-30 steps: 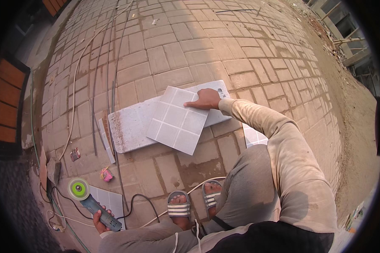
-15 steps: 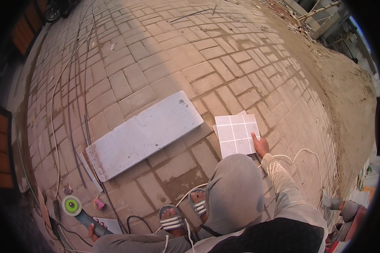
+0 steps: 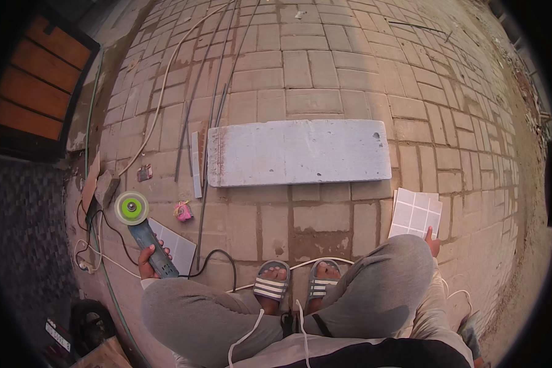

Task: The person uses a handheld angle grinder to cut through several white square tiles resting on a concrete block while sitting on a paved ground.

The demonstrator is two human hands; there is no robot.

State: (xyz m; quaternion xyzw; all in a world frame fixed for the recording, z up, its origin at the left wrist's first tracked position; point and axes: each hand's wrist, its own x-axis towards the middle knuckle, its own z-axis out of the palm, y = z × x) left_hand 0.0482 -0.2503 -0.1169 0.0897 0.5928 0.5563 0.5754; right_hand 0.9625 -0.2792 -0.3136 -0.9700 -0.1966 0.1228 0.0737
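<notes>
At the lower left my left hand point(image 3: 146, 262) is closed round the body of a blue-grey angle grinder point(image 3: 156, 254). Its round disc with a bright green centre faces up. A light tile point(image 3: 176, 245) lies on the ground, partly under the grinder. On the right, my right hand point(image 3: 433, 245) grips the near edge of a square tile with a white grid point(image 3: 414, 211), thumb or finger on top; the other fingers are hidden. That tile overlaps others beneath it. A long pale block point(image 3: 300, 153) lies flat in front of my feet, touched by neither hand.
Brick paving surrounds me. Narrow tile strips point(image 3: 196, 165) and long thin rods point(image 3: 218, 92) lie left of the block. A pink bundle point(image 3: 183, 211) is near the grinder. A black cord point(image 3: 218, 251) and white cable point(image 3: 300, 265) run by my sandals. An orange-panelled gate point(image 3: 40, 73) stands at left.
My view has swung left, so the block now looks level and more of the left side shows. Both hands keep their holds on the grinder and the tile.
</notes>
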